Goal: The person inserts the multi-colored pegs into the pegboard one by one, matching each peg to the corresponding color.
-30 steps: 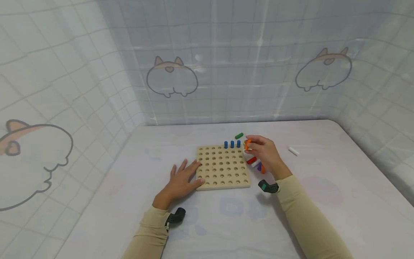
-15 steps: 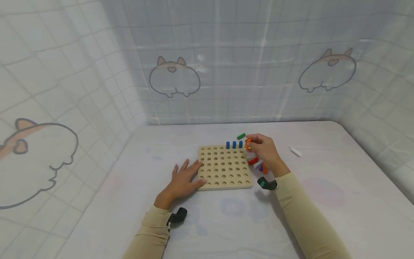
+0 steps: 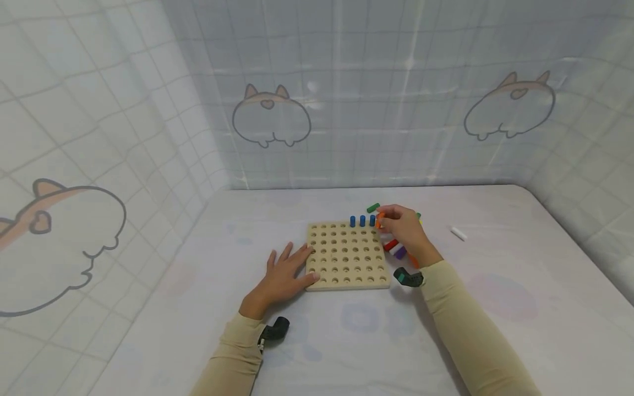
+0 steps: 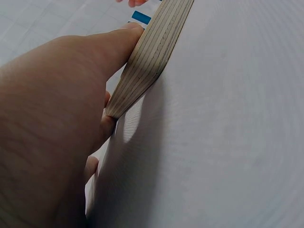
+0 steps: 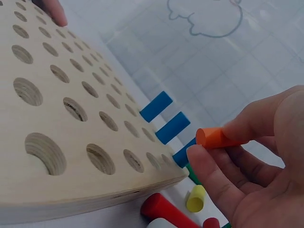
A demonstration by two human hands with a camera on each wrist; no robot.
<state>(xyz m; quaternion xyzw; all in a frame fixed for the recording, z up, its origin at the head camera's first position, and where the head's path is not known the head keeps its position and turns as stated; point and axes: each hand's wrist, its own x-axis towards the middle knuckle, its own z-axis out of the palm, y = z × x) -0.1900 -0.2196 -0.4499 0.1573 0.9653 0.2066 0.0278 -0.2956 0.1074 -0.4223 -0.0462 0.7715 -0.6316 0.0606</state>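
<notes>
My left hand (image 3: 282,279) rests with spread fingers along the left edge of a wooden peg board (image 3: 345,257). In the left wrist view, the thumb (image 4: 111,45) lies over the board's edge. My right hand (image 3: 407,232) pinches an orange peg (image 5: 214,137) between thumb and fingers at the board's far right corner. Three blue pegs (image 5: 173,127) stand upright in holes of the far row; the held peg is right beside the rightmost one and partly covers it in the right wrist view.
Loose pegs lie right of the board under my right hand: a red peg (image 5: 164,209), a yellow peg (image 5: 195,198), a purple peg (image 3: 400,253) and others. A green peg (image 3: 373,208) lies behind the board, a white peg (image 3: 458,233) farther right. Patterned cloth walls surround the table.
The head view has shifted slightly, so the scene sits farther right. Relative to the board, my right hand with the orange peg has come closer to the rightmost blue peg. The left hand stays put.
</notes>
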